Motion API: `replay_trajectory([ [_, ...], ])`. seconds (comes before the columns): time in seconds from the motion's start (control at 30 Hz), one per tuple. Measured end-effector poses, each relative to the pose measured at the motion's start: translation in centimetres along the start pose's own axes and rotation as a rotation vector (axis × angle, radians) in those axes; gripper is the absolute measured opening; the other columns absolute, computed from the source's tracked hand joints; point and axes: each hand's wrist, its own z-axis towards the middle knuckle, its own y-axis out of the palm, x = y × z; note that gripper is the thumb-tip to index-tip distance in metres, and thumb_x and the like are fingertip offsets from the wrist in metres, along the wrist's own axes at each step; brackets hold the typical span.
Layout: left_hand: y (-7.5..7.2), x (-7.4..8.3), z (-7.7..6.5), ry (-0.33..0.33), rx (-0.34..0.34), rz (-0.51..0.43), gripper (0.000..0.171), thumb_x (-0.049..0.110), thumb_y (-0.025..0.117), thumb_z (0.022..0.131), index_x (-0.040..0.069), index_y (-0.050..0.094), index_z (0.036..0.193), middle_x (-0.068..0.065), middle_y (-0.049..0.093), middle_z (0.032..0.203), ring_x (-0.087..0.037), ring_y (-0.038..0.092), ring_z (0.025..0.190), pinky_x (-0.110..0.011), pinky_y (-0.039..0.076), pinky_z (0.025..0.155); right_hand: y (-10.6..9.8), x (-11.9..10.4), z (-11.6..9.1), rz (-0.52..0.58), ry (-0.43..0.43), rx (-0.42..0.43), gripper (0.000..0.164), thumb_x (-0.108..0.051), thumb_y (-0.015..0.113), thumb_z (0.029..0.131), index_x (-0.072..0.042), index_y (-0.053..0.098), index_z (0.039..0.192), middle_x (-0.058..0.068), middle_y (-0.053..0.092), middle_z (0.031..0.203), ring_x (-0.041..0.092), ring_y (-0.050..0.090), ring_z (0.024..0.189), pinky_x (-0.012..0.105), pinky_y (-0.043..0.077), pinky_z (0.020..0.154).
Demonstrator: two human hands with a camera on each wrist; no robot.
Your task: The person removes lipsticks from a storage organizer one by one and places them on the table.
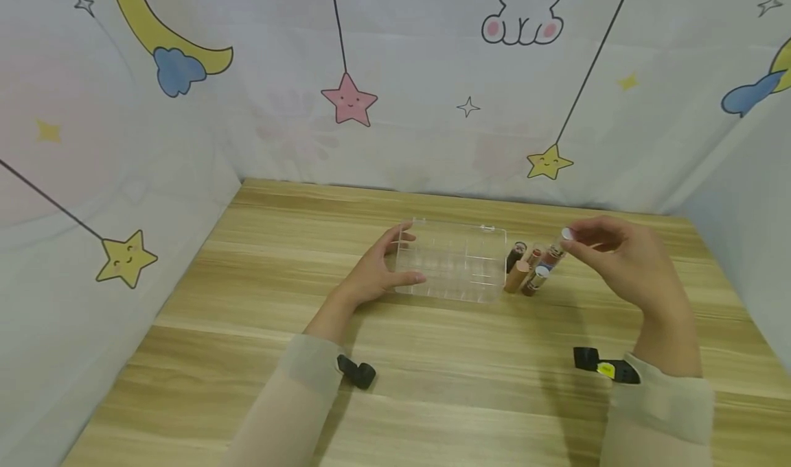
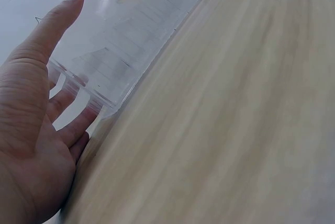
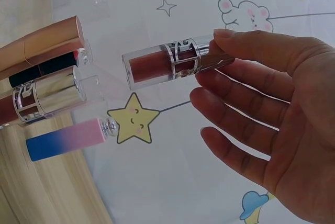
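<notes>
My left hand (image 1: pixel 373 268) holds the left end of a clear plastic compartment box (image 1: pixel 454 295), with the thumb along its near side and the fingers at its far side. In the left wrist view the thumb stands out straight and the fingertips show through the clear wall. Above a group of lip products, my right hand (image 1: pixel 630 261) pinches a lip gloss tube (image 3: pixel 152 68) by its silver cap between thumb and fingers. The tube has a reddish-brown clear body; the other fingers are loosely bent. Another lip gloss (image 3: pixel 47 96) stands just beneath.
Right of the box stand a rose-gold lipstick (image 3: pixel 42 46), a black tube (image 1: pixel 516 254) and a blue-and-pink tube (image 3: pixel 68 139). They crowd close to the box's right wall. A patterned cloth (image 1: pixel 420 144) hangs behind the wooden table (image 1: pixel 445 391).
</notes>
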Motion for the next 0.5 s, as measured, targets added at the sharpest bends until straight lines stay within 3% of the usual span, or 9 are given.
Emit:
replay_trajectory([
  [0.17, 0.0, 0.0, 0.0, -0.007, -0.003, 0.002, 0.102, 0.04, 0.089, 0.082, 0.034, 0.028, 0.163, 0.006, 0.047, 0.154, -0.024, 0.041, 0.148, -0.064, 0.029, 0.121, -0.5, 0.6, -0.1, -0.01, 0.023, -0.022, 0.032, -0.037, 0.078, 0.094, -0.014, 0.076, 0.116, -0.019, 0.069, 0.1, -0.012, 0.06, 0.082, 0.016, 0.051, 0.065],
  [0.37, 0.0, 0.0, 0.0, -0.006, -0.001, 0.006, 0.103, 0.04, 0.09, 0.081, 0.033, 0.028, 0.163, 0.004, 0.048, 0.155, -0.025, 0.041, 0.148, -0.064, 0.03, 0.121, -0.9, 1.4, -0.2, -0.01, 0.035, -0.075, 0.032, -0.037, 0.076, 0.095, -0.013, 0.075, 0.117, 0.006, 0.075, 0.108, -0.011, 0.061, 0.082, 0.017, 0.051, 0.065],
  [0.5, 0.0, 0.1, 0.0, -0.007, 0.0, 0.007, 0.102, 0.041, 0.09, 0.081, 0.034, 0.028, 0.163, 0.006, 0.048, 0.154, -0.024, 0.042, 0.147, -0.064, 0.03, 0.12, -1.0, 1.9, -0.1, -0.005, 0.029, -0.123, 0.03, -0.034, 0.075, 0.097, -0.012, 0.074, 0.117, 0.012, 0.075, 0.112, -0.01, 0.061, 0.084, 0.017, 0.052, 0.067],
])
